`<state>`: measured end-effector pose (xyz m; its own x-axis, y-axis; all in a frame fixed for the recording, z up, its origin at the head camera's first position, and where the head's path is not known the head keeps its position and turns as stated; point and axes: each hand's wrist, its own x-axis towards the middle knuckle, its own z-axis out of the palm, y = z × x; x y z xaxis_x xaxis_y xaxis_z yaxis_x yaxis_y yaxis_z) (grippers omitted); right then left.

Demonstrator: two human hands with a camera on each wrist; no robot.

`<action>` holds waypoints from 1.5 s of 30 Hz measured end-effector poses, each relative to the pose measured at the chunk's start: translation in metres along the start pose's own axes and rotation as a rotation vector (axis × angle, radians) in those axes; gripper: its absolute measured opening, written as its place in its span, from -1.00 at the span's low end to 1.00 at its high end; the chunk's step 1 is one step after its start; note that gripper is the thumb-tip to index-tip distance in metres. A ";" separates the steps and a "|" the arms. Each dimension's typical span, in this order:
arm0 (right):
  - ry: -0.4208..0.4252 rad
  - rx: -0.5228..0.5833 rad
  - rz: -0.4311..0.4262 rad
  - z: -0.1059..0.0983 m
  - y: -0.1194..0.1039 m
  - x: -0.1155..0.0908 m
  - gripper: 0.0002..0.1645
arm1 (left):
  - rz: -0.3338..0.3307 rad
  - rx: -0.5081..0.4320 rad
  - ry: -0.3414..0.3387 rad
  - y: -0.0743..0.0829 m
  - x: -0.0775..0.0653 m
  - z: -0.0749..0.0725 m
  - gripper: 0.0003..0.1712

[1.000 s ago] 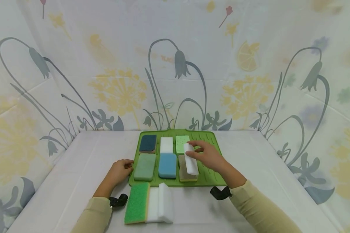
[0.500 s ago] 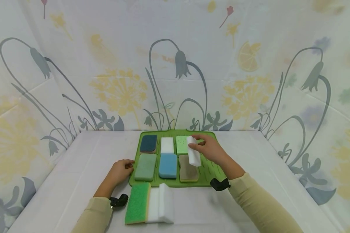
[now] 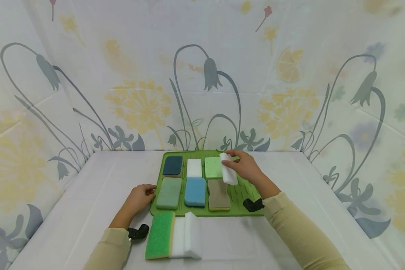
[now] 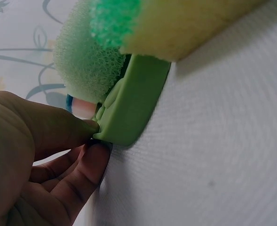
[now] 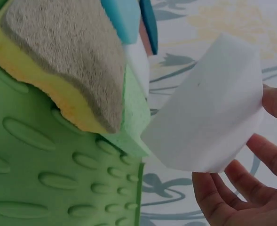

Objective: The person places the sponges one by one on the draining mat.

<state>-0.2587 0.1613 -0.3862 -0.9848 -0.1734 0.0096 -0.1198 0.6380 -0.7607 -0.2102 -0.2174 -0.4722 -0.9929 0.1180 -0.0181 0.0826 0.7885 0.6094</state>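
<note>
My right hand (image 3: 245,167) holds a white foam sponge (image 3: 228,171) by its far end, raised over the right part of the green ridged mat (image 3: 237,202). In the right wrist view the thumb and fingers grip one edge of this white sponge (image 5: 209,108). My left hand (image 3: 137,201) is at the mat's left edge; its thumb and forefinger pinch the rim (image 4: 114,129). On the mat lie a dark blue sponge (image 3: 173,165), a white one (image 3: 194,167), a speckled light green one (image 3: 212,167), a pale green one (image 3: 169,193), a blue one (image 3: 195,192) and a grey-topped yellow one (image 3: 218,195).
In front of the mat, a green-and-yellow scouring sponge (image 3: 159,235) leans beside two white sponges (image 3: 192,236) on the white tablecloth (image 3: 243,243). A flower-printed cloth (image 3: 141,75) hangs behind the table.
My right hand has moved away and slightly right with the white sponge, from over the grey-topped sponge to beside the speckled green one. The left hand stays at the mat's edge.
</note>
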 end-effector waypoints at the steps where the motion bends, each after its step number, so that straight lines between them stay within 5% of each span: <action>1: 0.003 -0.009 0.000 0.000 0.001 0.002 -0.31 | 0.000 0.001 0.000 0.000 0.000 0.000 -0.58; 45: 0.078 -0.194 0.100 0.019 0.053 0.059 -0.47 | 0.012 -0.004 0.020 -0.002 0.001 0.001 -0.59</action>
<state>-0.3203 0.1710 -0.4383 -0.9988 -0.0483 -0.0037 -0.0355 0.7827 -0.6214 -0.2110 -0.2182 -0.4739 -0.9933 0.1157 0.0051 0.0946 0.7846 0.6127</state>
